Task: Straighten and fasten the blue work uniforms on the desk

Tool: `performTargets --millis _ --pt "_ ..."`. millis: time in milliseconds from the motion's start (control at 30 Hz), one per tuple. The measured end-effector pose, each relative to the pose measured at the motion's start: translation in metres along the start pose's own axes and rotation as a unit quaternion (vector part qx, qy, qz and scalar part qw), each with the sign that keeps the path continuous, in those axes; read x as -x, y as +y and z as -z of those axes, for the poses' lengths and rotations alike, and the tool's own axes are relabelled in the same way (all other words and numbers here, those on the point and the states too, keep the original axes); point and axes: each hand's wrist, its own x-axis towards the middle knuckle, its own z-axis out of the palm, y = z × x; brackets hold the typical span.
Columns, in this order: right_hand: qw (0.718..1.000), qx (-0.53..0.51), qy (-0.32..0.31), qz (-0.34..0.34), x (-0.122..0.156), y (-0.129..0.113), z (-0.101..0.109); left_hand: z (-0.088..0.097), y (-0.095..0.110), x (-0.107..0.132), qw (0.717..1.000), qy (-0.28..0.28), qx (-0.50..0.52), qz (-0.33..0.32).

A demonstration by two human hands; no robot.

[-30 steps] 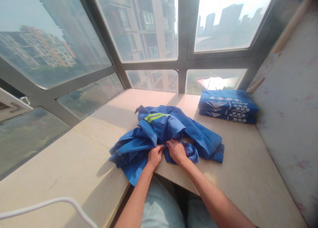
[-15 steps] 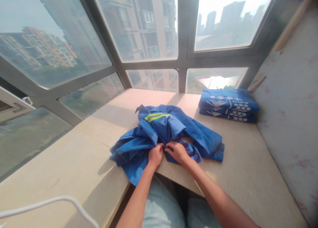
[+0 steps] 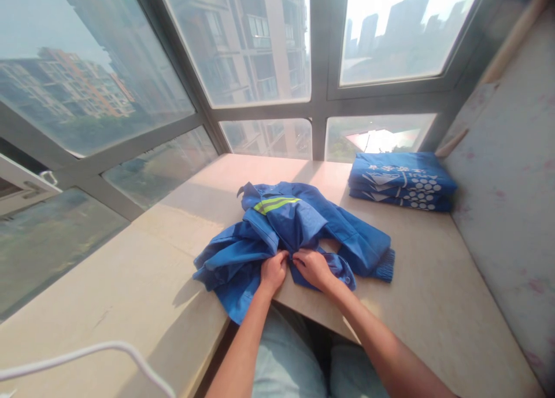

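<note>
A crumpled blue work jacket (image 3: 299,224) with a yellow-green reflective stripe lies on the beige stone window ledge (image 3: 143,276) in front of me. My left hand (image 3: 273,271) and my right hand (image 3: 313,266) sit side by side at the jacket's near edge. Both are closed, pinching the blue cloth close together. One ribbed cuff of the jacket sticks out to the right.
A stack of folded blue garments (image 3: 401,181) with white print rests at the far right of the ledge. A padded wall panel (image 3: 511,172) runs along the right. Large windows enclose the ledge. A white cable (image 3: 87,354) loops at the lower left. My knees show below.
Both hands have stayed on the jacket's near edge, with the right hand shifting its pinch slightly toward the left hand. The jacket has hardly moved.
</note>
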Motion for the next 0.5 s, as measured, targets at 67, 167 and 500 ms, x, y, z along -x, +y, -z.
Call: performTargets --millis 67,167,500 --pt "1.000 -0.020 -0.008 -0.002 -0.002 0.004 0.002 0.001 -0.002 0.000 1.000 -0.006 0.002 -0.008" --pt "1.000 -0.009 -0.011 -0.008 -0.002 0.005 0.005 0.003 -0.002 0.000 1.000 -0.010 0.002 -0.016" --pt "0.987 0.145 -0.075 -0.010 -0.004 -0.008 0.007 0.004 0.003 0.001 1.000 -0.021 -0.010 -0.011"
